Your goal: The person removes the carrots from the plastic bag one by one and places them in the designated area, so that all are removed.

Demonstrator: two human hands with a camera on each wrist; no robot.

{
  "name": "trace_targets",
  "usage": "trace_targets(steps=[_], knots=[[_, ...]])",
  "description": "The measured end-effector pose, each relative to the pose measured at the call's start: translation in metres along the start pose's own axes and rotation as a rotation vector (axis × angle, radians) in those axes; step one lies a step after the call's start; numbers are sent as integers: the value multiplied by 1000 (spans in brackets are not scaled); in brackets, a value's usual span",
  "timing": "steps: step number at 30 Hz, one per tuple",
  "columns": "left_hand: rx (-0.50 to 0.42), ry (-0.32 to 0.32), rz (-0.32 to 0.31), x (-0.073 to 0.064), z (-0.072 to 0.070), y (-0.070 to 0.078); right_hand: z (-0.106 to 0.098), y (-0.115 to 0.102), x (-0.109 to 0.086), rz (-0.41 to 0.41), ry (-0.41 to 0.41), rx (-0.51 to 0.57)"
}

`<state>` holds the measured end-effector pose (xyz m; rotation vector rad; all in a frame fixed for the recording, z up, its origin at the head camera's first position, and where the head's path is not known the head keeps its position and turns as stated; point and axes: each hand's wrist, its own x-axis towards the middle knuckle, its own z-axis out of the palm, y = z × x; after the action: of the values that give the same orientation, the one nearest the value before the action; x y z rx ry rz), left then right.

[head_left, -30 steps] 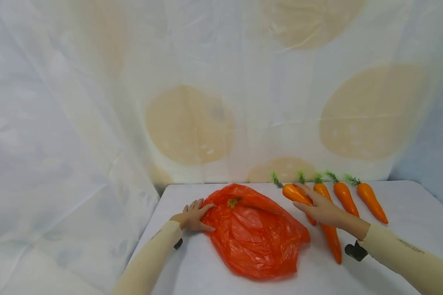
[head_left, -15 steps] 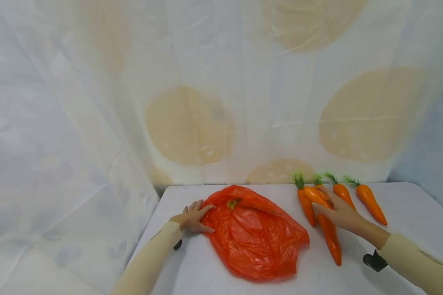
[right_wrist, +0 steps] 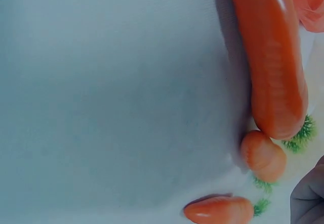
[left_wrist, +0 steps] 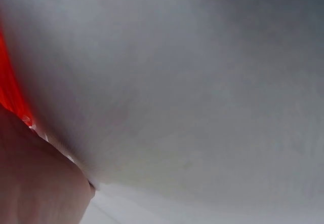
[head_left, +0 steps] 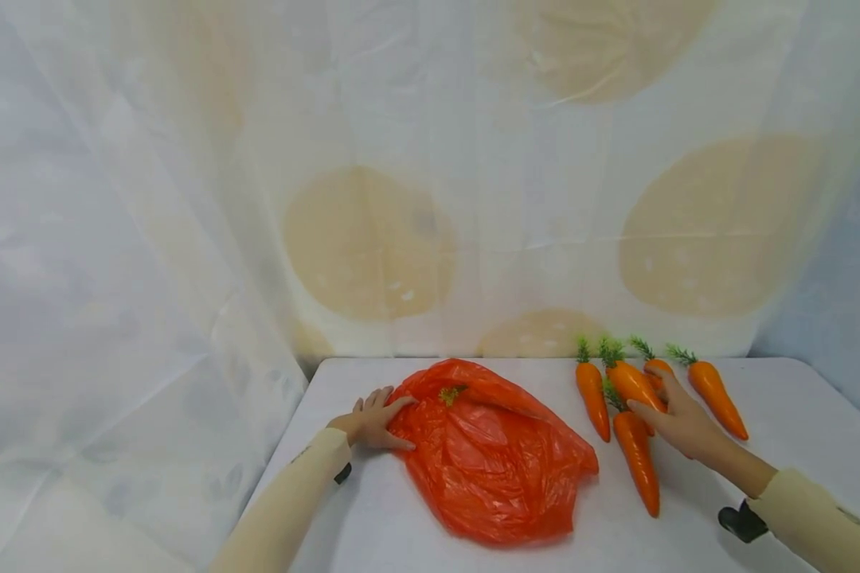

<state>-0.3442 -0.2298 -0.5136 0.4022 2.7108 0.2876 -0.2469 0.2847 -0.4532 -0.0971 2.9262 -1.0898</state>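
Observation:
A red plastic bag [head_left: 498,469] lies crumpled on the table, a green leafy tuft [head_left: 450,394] showing at its opening. My left hand [head_left: 376,422] rests with spread fingers on the bag's left edge. Toward the right, my right hand [head_left: 681,414] holds an orange carrot [head_left: 632,384] between thumb and fingers, its leafy top toward the back. Just in front lies another carrot [head_left: 638,465], pointing toward me. One more carrot [head_left: 592,402] is left of the held one. Behind my fingers, a further carrot [head_left: 659,364] is partly hidden.
A separate carrot [head_left: 717,398] lies right of my right hand. The white table [head_left: 373,525] ends at a spotted white curtain [head_left: 502,199] behind it. In the right wrist view, one carrot [right_wrist: 273,67] fills the upper right, with smaller-looking carrot ends below.
My right hand has moved right with the carrot, from near the bag to among the other carrots, uncovering the leftmost one. My left hand and the bag have stayed put.

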Motion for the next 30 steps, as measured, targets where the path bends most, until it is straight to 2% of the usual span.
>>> trace_targets(steps=[8,14,20,30], knots=[[9,-4,6,-4,-2,2,0,0,-1,-49,41,28],[19,-3,36,-15,-9,10,-2,4,-2,-41,50,17],[18,4,39,-17,-10,11,-4,10,-5,-17,36,79],[16,14,45,-18,-11,11,-2,27,-9,25,77,-28]])
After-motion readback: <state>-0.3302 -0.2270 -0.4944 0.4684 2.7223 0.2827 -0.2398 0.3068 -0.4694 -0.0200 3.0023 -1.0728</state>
